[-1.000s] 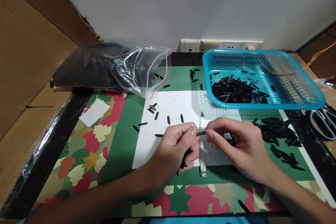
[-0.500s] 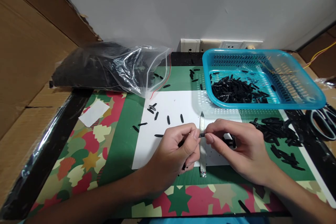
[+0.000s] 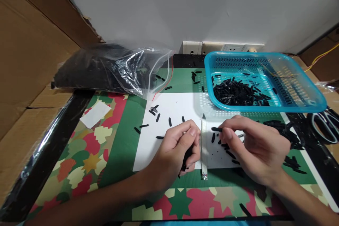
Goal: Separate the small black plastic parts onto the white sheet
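Note:
My left hand point(image 3: 181, 146) is curled closed around several black pieces, which show between its fingers. Between thumb and forefinger, my right hand point(image 3: 254, 144) pinches one slim black piece point(image 3: 216, 129) above the white paper point(image 3: 174, 102). A pale pen-like tool point(image 3: 203, 148) with a dark pointed tip lies on the paper between both hands. More loose black pieces point(image 3: 170, 122) are scattered on the paper left of the tool, and others lie under and beside my right hand.
A blue basket point(image 3: 265, 108) with many black pieces stands at the back right. Scissors point(image 3: 324, 127) and a black pile point(image 3: 287, 132) lie at the right. A clear bag point(image 3: 106, 70) of black material rests at the back left, near a small white paper point(image 3: 94, 114).
My right hand has moved right, away from my left hand, with a black piece in its fingertips. My left hand stays near the same place, and its thumb and forefinger no longer hold that piece.

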{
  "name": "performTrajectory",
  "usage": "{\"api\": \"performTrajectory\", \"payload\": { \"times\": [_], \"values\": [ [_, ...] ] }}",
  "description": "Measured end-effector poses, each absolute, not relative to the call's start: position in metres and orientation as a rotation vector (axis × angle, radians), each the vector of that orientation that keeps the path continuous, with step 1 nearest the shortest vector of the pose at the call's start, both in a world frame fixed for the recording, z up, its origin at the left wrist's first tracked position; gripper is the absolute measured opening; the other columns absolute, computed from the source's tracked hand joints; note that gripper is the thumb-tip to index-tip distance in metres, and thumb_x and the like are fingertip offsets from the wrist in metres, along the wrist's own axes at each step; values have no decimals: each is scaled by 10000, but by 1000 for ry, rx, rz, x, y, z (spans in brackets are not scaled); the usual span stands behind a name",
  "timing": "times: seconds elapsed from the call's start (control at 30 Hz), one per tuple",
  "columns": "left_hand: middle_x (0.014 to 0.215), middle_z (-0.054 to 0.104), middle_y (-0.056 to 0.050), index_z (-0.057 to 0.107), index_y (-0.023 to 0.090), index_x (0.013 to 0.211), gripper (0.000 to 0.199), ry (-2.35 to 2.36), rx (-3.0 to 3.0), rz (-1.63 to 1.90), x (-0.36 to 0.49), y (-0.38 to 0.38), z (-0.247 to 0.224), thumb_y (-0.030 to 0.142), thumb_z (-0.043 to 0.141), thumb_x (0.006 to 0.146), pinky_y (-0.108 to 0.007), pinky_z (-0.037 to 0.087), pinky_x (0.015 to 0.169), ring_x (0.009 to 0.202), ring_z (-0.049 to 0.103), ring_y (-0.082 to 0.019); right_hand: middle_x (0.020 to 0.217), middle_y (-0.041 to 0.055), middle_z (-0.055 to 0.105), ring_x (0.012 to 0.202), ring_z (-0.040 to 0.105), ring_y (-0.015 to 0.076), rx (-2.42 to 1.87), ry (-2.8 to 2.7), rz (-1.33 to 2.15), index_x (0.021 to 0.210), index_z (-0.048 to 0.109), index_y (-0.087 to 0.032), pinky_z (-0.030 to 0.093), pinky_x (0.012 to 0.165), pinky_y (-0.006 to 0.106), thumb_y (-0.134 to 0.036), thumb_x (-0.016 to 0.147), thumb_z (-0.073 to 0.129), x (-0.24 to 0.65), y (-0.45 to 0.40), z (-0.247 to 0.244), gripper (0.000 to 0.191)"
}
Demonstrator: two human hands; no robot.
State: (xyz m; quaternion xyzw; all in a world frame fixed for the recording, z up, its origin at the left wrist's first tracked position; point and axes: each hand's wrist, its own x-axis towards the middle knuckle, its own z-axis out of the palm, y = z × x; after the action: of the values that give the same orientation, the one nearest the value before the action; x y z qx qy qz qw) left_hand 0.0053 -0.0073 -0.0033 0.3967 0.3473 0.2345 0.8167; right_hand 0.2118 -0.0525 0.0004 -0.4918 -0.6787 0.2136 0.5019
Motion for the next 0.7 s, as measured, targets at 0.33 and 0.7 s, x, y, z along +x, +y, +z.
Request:
{"api": "performTrajectory", "payload": {
  "times": [0.33,0.7],
  "values": [
    [499,444,112,514,265,1008,383,760,839,501,7,-7,-7,638,478,1085,-133,282,350,349,316,-68,961,81,787,864,723,273,-1424,-1748,-214,1102,741,-235,496,806,421,-91,975,748,238,-36,5,193],
    [493,424,127,469,324,1201,404,788,888,457,7,-10,-8,705,403,1087,-128,280,377,379,285,-82,962,32,751,831,671,144,-1016,-1889,985,1055,716,-198,503,743,251,-180,1101,651,203,-45,-8,81]
  ]
}}
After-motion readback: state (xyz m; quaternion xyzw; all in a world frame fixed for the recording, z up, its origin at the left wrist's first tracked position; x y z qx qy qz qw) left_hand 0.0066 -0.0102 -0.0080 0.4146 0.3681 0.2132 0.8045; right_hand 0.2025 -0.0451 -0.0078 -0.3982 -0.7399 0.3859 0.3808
